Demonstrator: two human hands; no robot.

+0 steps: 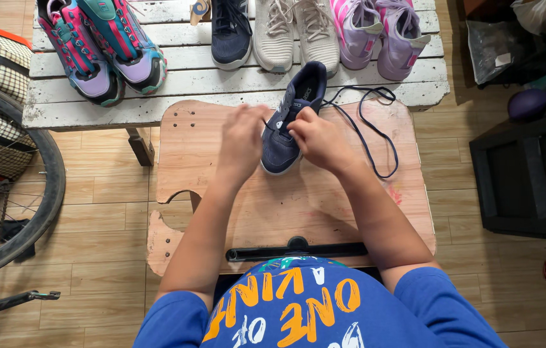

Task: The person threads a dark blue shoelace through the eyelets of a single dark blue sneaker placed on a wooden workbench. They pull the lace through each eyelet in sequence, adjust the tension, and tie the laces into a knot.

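A small navy shoe (284, 138) lies on a wooden board (221, 174), toe toward me. Its dark lace (369, 129) trails in loops to the right across the board. My right hand (321, 138) rests on the shoe's right side, fingertips pinching at the lace holes near the tongue. My left hand (240, 138) is at the shoe's left side, fingers curled by the lace end; the exact grip is blurred.
A white slatted bench (182, 80) behind the board carries a pink-teal pair (102, 48), a single navy shoe (231, 32), a beige pair (295, 32) and a lilac pair (382, 32). A bicycle wheel (34, 212) stands left; a black cabinet (530, 174) right.
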